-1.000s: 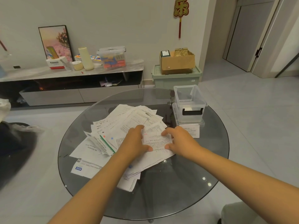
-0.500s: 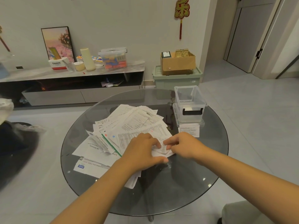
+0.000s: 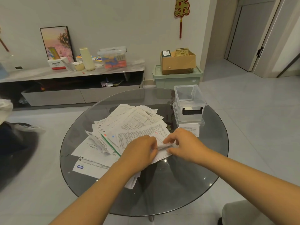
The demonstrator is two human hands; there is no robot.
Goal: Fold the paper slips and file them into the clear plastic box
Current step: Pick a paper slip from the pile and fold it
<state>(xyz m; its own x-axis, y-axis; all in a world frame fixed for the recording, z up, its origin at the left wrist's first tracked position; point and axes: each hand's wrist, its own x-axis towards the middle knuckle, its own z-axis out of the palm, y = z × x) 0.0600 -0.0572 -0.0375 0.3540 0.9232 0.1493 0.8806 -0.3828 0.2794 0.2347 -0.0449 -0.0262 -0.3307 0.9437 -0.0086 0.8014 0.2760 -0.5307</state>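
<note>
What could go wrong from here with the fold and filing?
1. Both hands, left hand and right hand, pinch one paper slip atop the loose paper pile; sheets beneath may drag or get folded in.
2. The pile overhangs the near side of the glass table; sheets could slide off.
3. The clear plastic box sits near the table's edge; a nudge might push it off.

Two bare forearms, sleeveless and without rings or watch; pale grey trouser knee (image 3: 240, 211) at lower right.

Legible: "HYLO" on blue label of sheet (image 3: 88, 168) left of the left hand (image 3: 139, 153); "Panasonic" on white carton (image 3: 56, 64) far beyond it; character "乐" on hanging ornament (image 3: 181, 7) on wall beyond both hands.
</note>
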